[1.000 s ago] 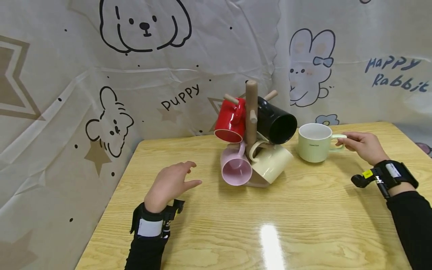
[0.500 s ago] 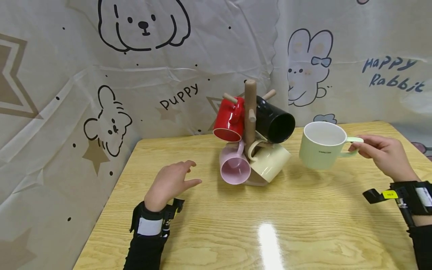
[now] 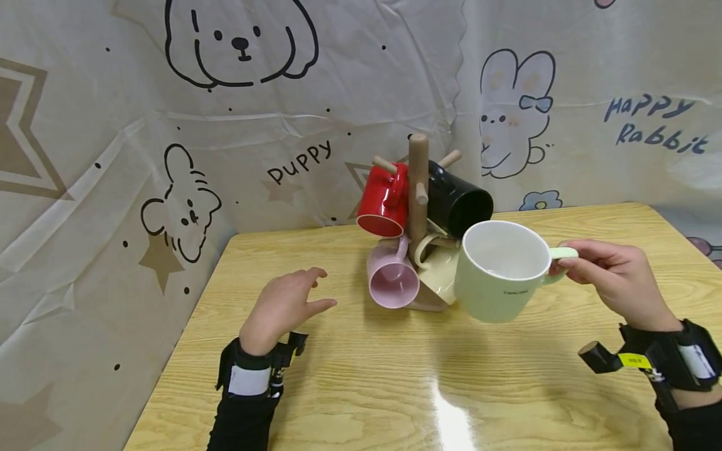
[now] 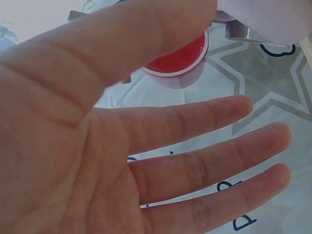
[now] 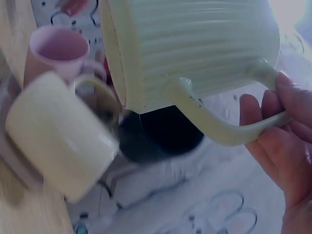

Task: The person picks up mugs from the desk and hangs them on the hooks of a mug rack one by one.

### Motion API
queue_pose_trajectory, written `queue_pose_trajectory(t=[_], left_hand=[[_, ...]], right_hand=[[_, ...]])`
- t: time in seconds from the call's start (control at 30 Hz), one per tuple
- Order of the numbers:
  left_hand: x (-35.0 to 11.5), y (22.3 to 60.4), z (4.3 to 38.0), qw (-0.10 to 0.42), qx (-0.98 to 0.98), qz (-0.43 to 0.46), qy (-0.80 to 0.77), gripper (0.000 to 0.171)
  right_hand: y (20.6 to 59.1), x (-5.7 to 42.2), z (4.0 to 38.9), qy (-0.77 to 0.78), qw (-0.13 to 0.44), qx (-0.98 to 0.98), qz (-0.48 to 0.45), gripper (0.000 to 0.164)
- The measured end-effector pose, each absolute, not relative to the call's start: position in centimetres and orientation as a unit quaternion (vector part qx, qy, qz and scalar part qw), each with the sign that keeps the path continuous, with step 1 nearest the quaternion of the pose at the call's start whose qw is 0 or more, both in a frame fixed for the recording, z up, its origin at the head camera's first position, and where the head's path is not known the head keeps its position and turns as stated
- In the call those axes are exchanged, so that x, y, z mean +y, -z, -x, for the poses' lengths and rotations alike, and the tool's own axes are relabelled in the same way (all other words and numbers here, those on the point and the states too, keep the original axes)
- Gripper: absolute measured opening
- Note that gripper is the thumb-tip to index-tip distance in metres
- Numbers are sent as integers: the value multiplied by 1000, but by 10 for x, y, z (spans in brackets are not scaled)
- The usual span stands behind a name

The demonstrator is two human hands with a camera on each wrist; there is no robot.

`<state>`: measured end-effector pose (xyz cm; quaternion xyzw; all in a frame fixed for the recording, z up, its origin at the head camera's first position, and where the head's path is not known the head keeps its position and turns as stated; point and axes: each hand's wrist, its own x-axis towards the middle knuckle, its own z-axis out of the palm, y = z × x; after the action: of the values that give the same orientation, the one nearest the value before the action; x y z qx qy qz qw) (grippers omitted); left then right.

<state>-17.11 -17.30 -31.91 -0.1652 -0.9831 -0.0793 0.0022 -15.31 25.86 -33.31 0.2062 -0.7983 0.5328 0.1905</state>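
Observation:
My right hand (image 3: 617,279) pinches the handle of a pale green mug (image 3: 496,294), held upright above the table in front of the mug rack. The right wrist view shows thumb and fingers round the green mug's handle (image 5: 222,131). On the wooden mug rack (image 3: 418,181) hang a red mug (image 3: 379,203), a black mug (image 3: 451,200), a pink mug (image 3: 389,275) and a cream mug (image 3: 439,269). In the head view the green mug overlaps part of the cream one. My left hand (image 3: 282,307) is left of the rack, fingers extended, holding nothing.
Everything stands on a light wooden table (image 3: 350,388). Behind it and along the left hangs a pale cloth (image 3: 254,163) printed with cartoon animals. A bare front peg (image 3: 421,194) juts from the rack towards me.
The green mug has risen off the table. It first went slightly right, then moved left and nearer to me with my right hand. My left hand has stayed in place.

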Motion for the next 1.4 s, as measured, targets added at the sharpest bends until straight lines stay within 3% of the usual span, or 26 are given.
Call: queue_pose_trajectory(t=[0.2,0.37,0.57,0.73,0.87,0.93,1.07,1.23,1.3,1.4], left_hand=[[-174,318,169,6,-984,161,83,49],[-175,317,169,17,-983,164,84,48],[-174,317,167,19,-981,170,97,47],[-176,315,166,24,-981,167,97,47],[-176,314,167,29,-980,176,93,47],[-176,314,167,31,-979,178,97,46],[-173,313,166,33,-967,202,154,42],[-163,309,163,-19,-901,265,344,38],[-160,309,162,-42,-863,290,411,43],[-154,310,161,-78,-808,316,491,66]], right_hand=[[325,214,147,-536,169,-761,-322,30],[326,181,149,-525,167,-740,-385,20],[337,161,147,-497,244,-738,-385,11],[342,153,148,-448,320,-736,-394,31],[341,149,147,-421,346,-740,-396,35],[340,148,146,-435,323,-742,-394,29],[338,148,143,-519,209,-739,-376,8],[338,147,139,-593,108,-722,-341,15],[338,146,138,-609,98,-713,-331,17],[338,145,137,-628,101,-700,-325,20]])
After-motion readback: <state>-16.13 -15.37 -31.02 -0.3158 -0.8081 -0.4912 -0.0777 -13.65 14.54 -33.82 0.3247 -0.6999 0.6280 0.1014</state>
